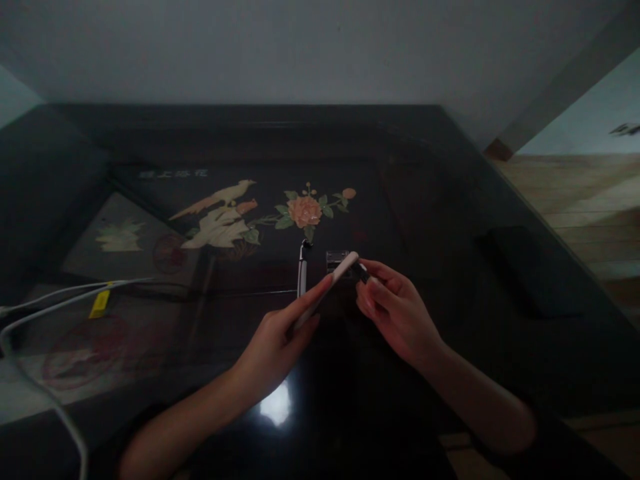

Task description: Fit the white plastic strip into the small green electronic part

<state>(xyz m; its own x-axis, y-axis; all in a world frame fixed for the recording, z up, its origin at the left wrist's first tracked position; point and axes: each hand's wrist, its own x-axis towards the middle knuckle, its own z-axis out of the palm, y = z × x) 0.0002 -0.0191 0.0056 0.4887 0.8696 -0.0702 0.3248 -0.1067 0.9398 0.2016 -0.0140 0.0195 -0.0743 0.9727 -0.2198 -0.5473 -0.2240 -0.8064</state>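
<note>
My left hand [280, 337] holds a slim white stick-shaped object [334, 278], tilted up to the right over a dark glossy table [440, 220]. My right hand [393, 307] pinches a small dark piece [360, 271] at the upper tip of that white object. On the table just behind lie a white-and-black razor-like tool [302, 270] and a small shiny metal piece [336, 259]. The scene is dim and what the small dark piece is cannot be told.
The tabletop bears an inlaid bird [220, 213] and flower [305, 211] picture. White cables [45, 313] with a yellow tag [100, 303] run along the left. A dark flat object [520, 267] lies at the right, near the table edge and wooden floor [590, 213].
</note>
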